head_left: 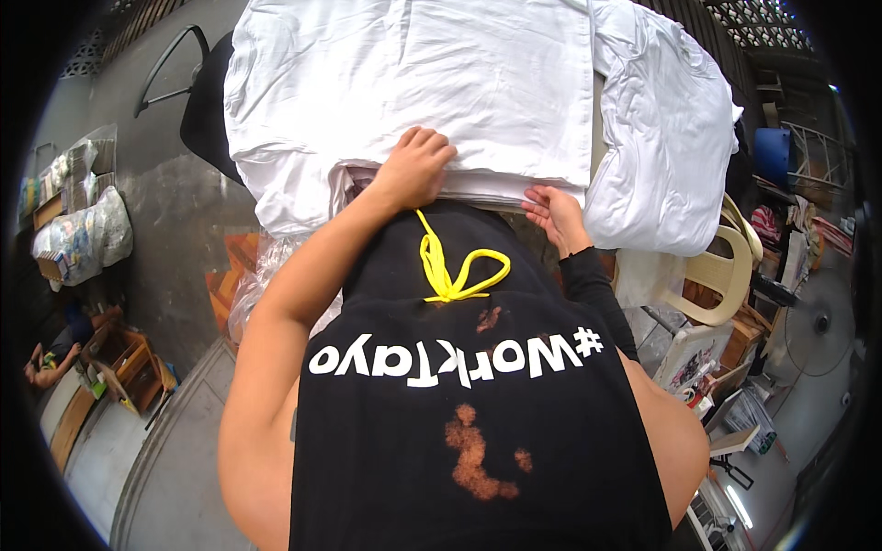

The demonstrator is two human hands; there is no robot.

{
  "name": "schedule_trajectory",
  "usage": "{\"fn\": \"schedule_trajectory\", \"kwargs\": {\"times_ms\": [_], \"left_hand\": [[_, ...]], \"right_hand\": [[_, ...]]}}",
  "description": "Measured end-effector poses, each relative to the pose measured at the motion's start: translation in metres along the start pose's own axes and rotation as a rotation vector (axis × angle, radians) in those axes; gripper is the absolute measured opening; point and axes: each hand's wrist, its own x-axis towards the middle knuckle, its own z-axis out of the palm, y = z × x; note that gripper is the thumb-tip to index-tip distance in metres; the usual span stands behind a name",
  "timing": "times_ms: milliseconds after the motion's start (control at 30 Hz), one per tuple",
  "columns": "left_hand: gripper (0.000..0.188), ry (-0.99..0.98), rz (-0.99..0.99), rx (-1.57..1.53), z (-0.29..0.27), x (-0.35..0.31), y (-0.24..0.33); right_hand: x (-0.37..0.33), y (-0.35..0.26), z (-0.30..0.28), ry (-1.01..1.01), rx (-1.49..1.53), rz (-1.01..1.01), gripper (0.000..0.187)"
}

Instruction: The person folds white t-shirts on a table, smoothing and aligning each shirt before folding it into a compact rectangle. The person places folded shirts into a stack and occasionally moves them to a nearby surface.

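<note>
The surface under the stack of white cloth [413,92] is hidden entirely by the fabric, and the stack's far end is cut off by the upper edge. The fingertips of the left hand [415,168] curl under the cloth's front edge and cannot be seen; the right hand [554,213] shows only partly, its fingers tucked beneath the folded layers. The black apron [459,404] covers the person's body and whatever lies below it. At far left a seated person [64,349] is too small and bent by the rim to make out, perhaps beside wooden crates [129,363].
</note>
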Motion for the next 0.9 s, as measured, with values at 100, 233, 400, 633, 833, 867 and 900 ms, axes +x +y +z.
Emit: {"fn": "schedule_trajectory", "kwargs": {"times_ms": [100, 233, 400, 633, 833, 867, 900], "left_hand": [[0.039, -0.119, -0.06, 0.222, 0.017, 0.011, 0.006], [0.03, -0.098, -0.138, 0.107, 0.021, 0.026, -0.012], [0.022, -0.144, -0.354, -0.227, 0.009, 0.037, -0.014], [0.022, -0.48, -0.617, -1.151, 0.013, 0.002, 0.044], [0.042, -0.575, -0.555, -1.502, 0.056, 0.011, 0.035], [0.043, -0.604, -0.595, -1.57, 0.063, 0.013, 0.037], [0.043, -0.59, -0.602, -1.651, 0.069, 0.015, 0.04]], "right_hand": [[0.004, -0.007, -0.006, -0.062, 0.193, 0.007, 0.032], [0.005, -0.022, -0.004, 0.045, 0.527, 0.07, 0.04], [0.003, -0.029, 0.012, 0.112, 0.615, 0.059, 0.061], [0.001, -0.075, -0.002, -0.077, 0.411, 0.084, 0.099], [-0.008, -0.115, -0.005, -0.121, 0.192, 0.081, 0.059], [-0.01, -0.119, 0.004, -0.078, 0.135, 0.049, 0.05], [-0.016, -0.129, 0.008, -0.121, 0.179, -0.041, 0.038]]}}
